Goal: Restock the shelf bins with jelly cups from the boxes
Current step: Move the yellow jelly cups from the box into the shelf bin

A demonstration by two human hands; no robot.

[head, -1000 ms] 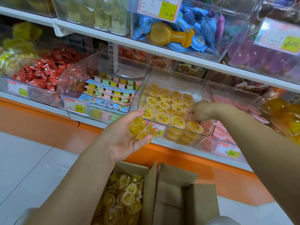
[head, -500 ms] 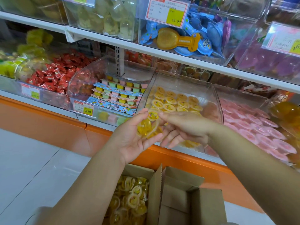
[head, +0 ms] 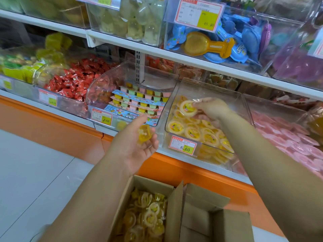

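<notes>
Jelly cup (head: 187, 107) pinched flat in my right hand (head: 212, 109), over the back rows inside the clear bin (head: 244, 110). My left hand (head: 138, 145) cups a second jelly cup (head: 144, 133) in loosely curled fingers, just off the bin's front-left corner. The open cardboard box (head: 153, 185) below is full of yellow cups; its raised flap (head: 176, 212) stands between the arms.

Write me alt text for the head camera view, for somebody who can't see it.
A person's right hand holds a yellow jelly cup over a clear shelf bin part-filled with the same cups, while the left hand cradles another yellow cup below. An open cardboard box of yellow jelly cups sits beneath the arms, in front of orange-trimmed candy shelves.
</notes>
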